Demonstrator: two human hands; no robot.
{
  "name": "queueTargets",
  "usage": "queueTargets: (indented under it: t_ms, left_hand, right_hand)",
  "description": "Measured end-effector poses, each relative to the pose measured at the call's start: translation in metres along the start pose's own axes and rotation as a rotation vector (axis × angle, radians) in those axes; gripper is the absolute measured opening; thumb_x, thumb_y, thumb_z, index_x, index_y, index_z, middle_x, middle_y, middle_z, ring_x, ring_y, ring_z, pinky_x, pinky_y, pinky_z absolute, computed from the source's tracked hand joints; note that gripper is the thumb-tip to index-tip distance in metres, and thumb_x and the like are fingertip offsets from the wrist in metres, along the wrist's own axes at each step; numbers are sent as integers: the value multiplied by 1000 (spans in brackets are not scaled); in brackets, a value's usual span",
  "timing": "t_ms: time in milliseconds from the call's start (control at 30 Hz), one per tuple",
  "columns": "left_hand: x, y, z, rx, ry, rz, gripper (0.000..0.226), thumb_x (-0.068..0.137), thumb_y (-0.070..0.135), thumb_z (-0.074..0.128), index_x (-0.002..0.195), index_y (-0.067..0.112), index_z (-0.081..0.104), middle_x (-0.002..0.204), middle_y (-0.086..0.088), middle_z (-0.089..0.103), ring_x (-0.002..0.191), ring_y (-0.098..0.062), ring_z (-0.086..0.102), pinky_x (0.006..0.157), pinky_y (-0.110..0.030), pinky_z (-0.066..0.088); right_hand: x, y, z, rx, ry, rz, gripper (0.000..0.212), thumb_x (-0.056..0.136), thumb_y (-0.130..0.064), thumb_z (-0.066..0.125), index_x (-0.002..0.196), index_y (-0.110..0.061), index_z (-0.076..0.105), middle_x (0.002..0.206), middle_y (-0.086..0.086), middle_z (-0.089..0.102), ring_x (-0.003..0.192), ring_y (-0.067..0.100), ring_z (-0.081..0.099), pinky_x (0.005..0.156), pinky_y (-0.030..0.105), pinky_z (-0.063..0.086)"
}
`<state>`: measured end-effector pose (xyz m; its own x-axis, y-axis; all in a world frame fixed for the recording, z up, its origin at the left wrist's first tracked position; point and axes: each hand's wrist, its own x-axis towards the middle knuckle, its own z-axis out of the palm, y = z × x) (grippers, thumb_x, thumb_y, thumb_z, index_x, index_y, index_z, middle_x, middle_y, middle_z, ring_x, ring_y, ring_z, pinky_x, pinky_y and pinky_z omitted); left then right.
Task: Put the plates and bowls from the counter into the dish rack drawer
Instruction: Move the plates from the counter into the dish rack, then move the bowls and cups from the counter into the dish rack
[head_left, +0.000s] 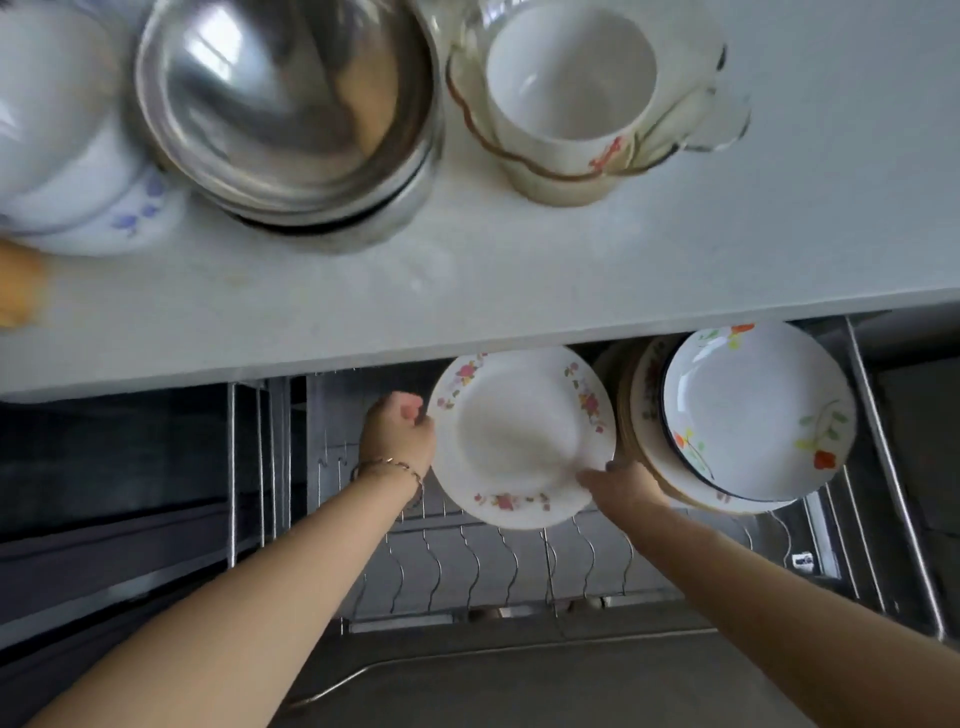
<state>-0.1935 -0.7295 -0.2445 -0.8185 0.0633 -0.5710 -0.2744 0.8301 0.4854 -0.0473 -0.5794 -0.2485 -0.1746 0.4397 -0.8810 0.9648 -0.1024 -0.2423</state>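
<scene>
A white plate with pink flowers on its rim (514, 431) hangs over the open dish rack drawer (478, 561), tilted up on edge. My left hand (397, 434) grips its left rim and my right hand (621, 486) holds its lower right rim. To its right, several plates stand in the rack, the front one (753, 410) with orange and green flowers. On the counter (467, 270) above stand steel bowls (291, 114), white bowls with blue flowers (67, 156) and stacked white and glass bowls (571, 98).
The wire dividers of the rack (519, 561) show below the held plate. The drawer's steel side rail (893, 467) runs along the right. An orange object (18, 286) lies at the counter's left edge. Dark cabinet fronts fill the left.
</scene>
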Motion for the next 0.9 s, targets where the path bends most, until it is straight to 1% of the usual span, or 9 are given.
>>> queueTargets:
  t_ms: [100, 200, 333, 433, 567, 667, 733, 833, 900]
  left_hand:
    - [-29, 34, -32, 26, -161, 159, 14, 85, 10, 55, 93, 18, 64, 96, -2, 69, 90, -17, 63, 66, -17, 42]
    - [-49, 70, -61, -25, -256, 254, 13, 84, 10, 56, 85, 23, 60, 75, 8, 64, 73, -10, 62, 58, -13, 43]
    - [-63, 101, -90, -187, -268, 206, 15, 84, 2, 50, 86, 15, 57, 66, 2, 60, 59, -2, 57, 43, -9, 44]
    - [-72, 109, -100, -255, -268, 123, 21, 84, -1, 46, 78, 16, 55, 64, -2, 59, 56, 1, 57, 36, -6, 40]
    - [-84, 107, -102, -269, -305, 54, 13, 85, 5, 53, 81, 17, 54, 66, 1, 60, 58, -7, 56, 42, -11, 43]
    - [-93, 105, -100, -306, -320, 7, 9, 85, 10, 57, 92, 15, 54, 72, 0, 62, 59, -9, 58, 49, -17, 45]
    - [-100, 108, -99, -383, -349, -14, 22, 85, 9, 56, 106, 16, 51, 83, -6, 64, 62, -12, 60, 58, -23, 45]
    - [-111, 115, -98, -591, -413, -14, 38, 87, 13, 57, 117, 29, 41, 99, -11, 63, 69, -18, 64, 67, -29, 51]
    - [-122, 117, -96, -732, -486, -29, 41, 88, 17, 58, 117, 36, 37, 99, -10, 62, 72, -24, 68, 69, -35, 55]
  right_hand:
    - [-35, -32, -29, -89, -81, -162, 20, 84, -15, 55, 88, 3, 64, 78, 21, 59, 67, 21, 52, 62, 24, 39]
    - [-77, -79, -66, 258, -84, -293, 20, 87, -24, 58, 86, -5, 63, 66, 7, 62, 51, 18, 56, 52, 23, 44]
    - [-110, -141, -112, 660, -146, -238, 38, 83, -49, 57, 94, -14, 47, 79, 15, 65, 60, 25, 66, 44, 24, 52]
    - [-115, -169, -125, 877, -183, -223, 41, 85, -36, 62, 112, -12, 42, 88, 23, 62, 70, 29, 66, 47, 30, 55]
    - [-103, -179, -116, 1005, -264, -316, 44, 92, -6, 51, 134, -9, 39, 120, 34, 53, 94, 38, 64, 57, 35, 60]
    - [-99, -172, -114, 1128, -292, -400, 43, 89, 7, 43, 131, -5, 42, 104, 29, 59, 77, 35, 64, 55, 34, 61]
    - [-101, -157, -118, 1143, -254, -382, 38, 87, 10, 43, 120, -9, 47, 88, 23, 60, 70, 34, 66, 51, 34, 60]
    - [-115, -115, -130, 1072, -218, -337, 30, 87, 10, 42, 104, -14, 50, 79, 18, 59, 52, 26, 68, 45, 29, 57]
    - [-132, -82, -139, 969, -230, -330, 36, 87, 11, 42, 107, -18, 49, 77, 15, 59, 49, 22, 66, 47, 29, 59]
